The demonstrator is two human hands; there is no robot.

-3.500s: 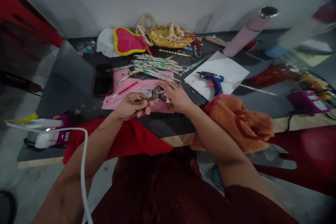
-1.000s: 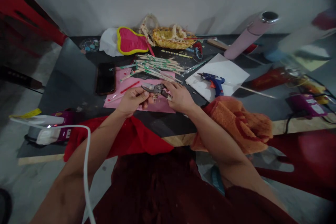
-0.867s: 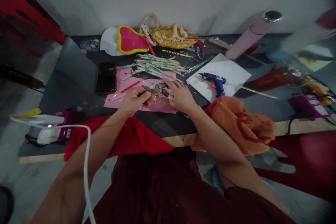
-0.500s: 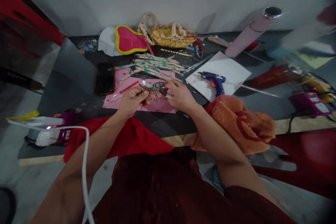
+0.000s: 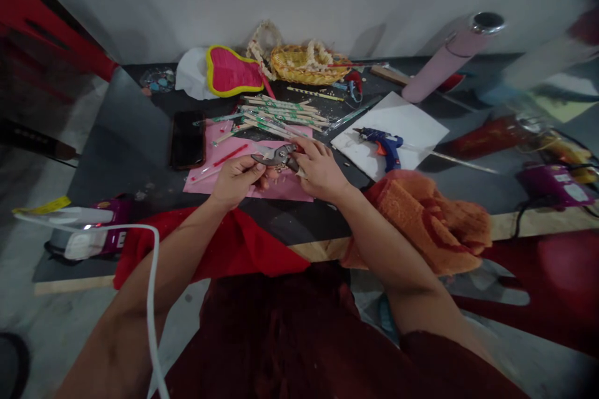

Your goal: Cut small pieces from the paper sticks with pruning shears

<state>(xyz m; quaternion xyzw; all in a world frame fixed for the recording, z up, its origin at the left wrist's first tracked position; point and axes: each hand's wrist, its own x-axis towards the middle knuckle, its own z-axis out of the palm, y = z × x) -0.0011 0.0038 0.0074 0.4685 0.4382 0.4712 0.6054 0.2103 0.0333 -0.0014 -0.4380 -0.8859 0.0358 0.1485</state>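
My right hand (image 5: pixel 325 171) is closed around the handles of a pair of pruning shears (image 5: pixel 284 153), whose metal jaws point left over a pink sheet (image 5: pixel 299 192). At the jaws, my left hand (image 5: pixel 238 181) is pinched, thumb against fingers. Whatever is between those fingers is too small or hidden to name. Small pale cut pieces lie on the sheet beneath the shears. Just beyond the hands is a pile of paper-wrapped wooden chopsticks (image 5: pixel 281 113) with green print. A red stick (image 5: pixel 230 154) rests on the sheet beside my left hand.
A phone (image 5: pixel 187 140) lies left of the sheet. To the right are a blue glue gun (image 5: pixel 386 143) on a white board (image 5: pixel 421 118), an orange towel (image 5: pixel 421 212) and a pink flask (image 5: pixel 452 56). A wicker basket (image 5: pixel 299 73) stands near the wall. A white cable (image 5: pixel 150 299) crosses my left forearm.
The shears have tilted slightly and their jaws appear a little wider apart. The fingers of my right hand have loosened a bit on the handles. My left hand stays nearly in place.
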